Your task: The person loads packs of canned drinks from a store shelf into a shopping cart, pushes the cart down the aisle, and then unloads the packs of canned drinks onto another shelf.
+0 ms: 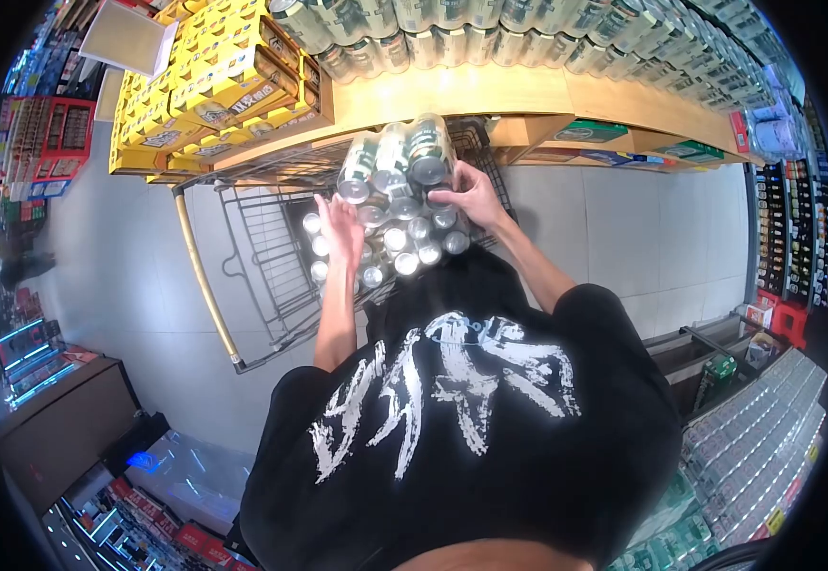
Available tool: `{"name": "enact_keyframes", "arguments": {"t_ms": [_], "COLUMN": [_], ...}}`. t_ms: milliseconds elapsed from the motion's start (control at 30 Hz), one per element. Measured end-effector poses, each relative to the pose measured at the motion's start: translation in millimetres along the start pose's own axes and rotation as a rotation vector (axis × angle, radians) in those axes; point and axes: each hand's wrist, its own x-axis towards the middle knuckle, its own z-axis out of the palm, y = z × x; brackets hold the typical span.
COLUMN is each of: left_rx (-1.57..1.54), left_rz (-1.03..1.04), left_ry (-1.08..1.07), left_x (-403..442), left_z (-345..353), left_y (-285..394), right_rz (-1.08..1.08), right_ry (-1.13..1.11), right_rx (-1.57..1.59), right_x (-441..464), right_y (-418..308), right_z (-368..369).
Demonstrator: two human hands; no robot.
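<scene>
A plastic-wrapped pack of cans (393, 167) is between my two hands, over the shopping cart (276, 243). My left hand (341, 228) lies against the pack's left side with its fingers extended. On the right side, my right hand (476, 195) grips the pack's edge, thumb and fingers bent around it. Below this pack, more wrapped cans (404, 262) show their silver ends inside the cart. The pack is tilted, with can ends facing me.
Wrapped cans (452, 48) line the wooden shelf (423, 93) ahead. Yellow cartons (209, 95) are stacked at its left end. The cart's yellowish handle (206, 276) is on the left. Stacked packs (756, 447) stand at the lower right.
</scene>
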Motion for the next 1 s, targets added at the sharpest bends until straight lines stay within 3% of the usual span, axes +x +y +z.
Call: {"name": "enact_keyframes", "arguments": {"t_ms": [67,167,367,567,700,833,1000], "left_rx": [0.005,0.177,0.403,0.483,0.486,0.509,0.447], "left_rz": [-0.056,-0.143,-0.298,-0.411,-0.461,-0.494,-0.479], "left_ry": [-0.052,-0.085,0.092,0.166,0.066,0.307,0.297], "left_x": [14.6,24.8,33.0,59.3,76.6,91.6,83.8], "left_z": [-10.2,-11.3,4.2,-17.9,-43.1,-73.5,-79.9], "left_y": [2.0,0.1,-19.9,-58.8,-81.9,-105.0,-111.4], "right_rz": [0.187,0.239,0.283,0.344,0.462,0.525,0.584], "right_ry": [0.018,0.063,0.095,0.163,0.166,0.083,0.078], "right_rx": [-0.071,0.059,0.172,-0.029,-0.123,-0.275,-0.388], "right_x": [0.6,0.3,-5.1,3.6,14.3,26.7,33.7], "right_y": [-9.4,24.5,66.0,97.8,92.4,108.3,134.0], "right_z": [-6.4,-12.1,-26.1,-38.0,-40.7,-46.0,-41.4]}}
